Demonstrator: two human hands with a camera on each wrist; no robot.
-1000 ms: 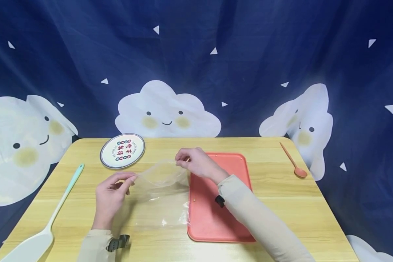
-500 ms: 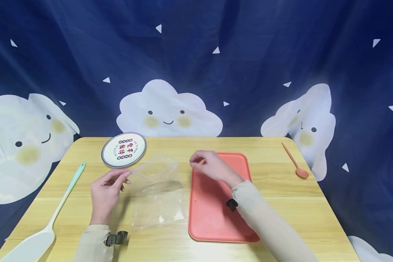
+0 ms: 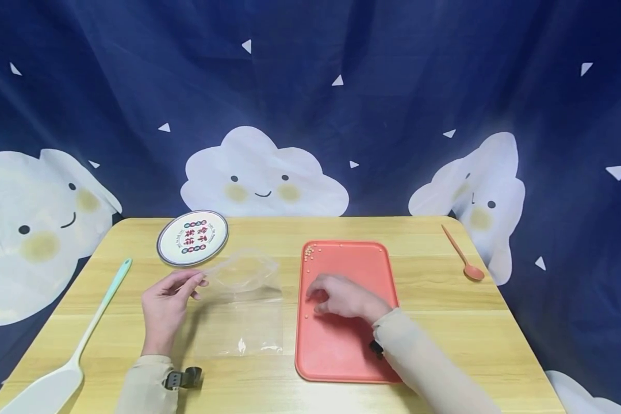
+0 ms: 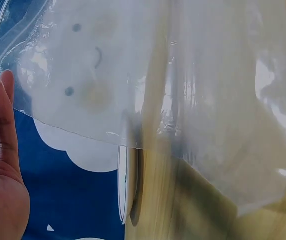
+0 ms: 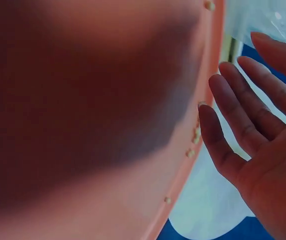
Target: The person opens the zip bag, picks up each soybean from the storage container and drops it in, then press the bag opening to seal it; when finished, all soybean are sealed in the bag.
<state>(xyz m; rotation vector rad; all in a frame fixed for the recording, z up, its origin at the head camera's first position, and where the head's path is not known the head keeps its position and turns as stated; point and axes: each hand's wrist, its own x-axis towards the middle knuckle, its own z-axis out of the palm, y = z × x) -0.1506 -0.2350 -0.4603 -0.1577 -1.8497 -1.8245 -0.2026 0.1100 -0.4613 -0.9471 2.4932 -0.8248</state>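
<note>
Bench [image 3: 476, 322]: one plate [image 3: 192, 238], one spoon [image 3: 474, 272], one spatula [image 3: 49, 388], one tray [image 3: 336, 359] bearing several pale pellets [image 3: 309, 251]. Left hand [image 3: 169, 305] pinches one clear bag [image 3: 243, 322]; right hand [image 3: 341, 296], relaxed, partly obscures the tray.

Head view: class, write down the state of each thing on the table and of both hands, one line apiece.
Clear bag, mouth gaping open
Left hand, pinching the bag's edge
Red tray, lying flat
Right hand, over the tray, nothing visibly held
Pale beads, loose, several bunched in one tray corner
Plate, printed side up
Orange spoon, lying down, unheld
Spatula, lying down, blade partly out of frame
</note>
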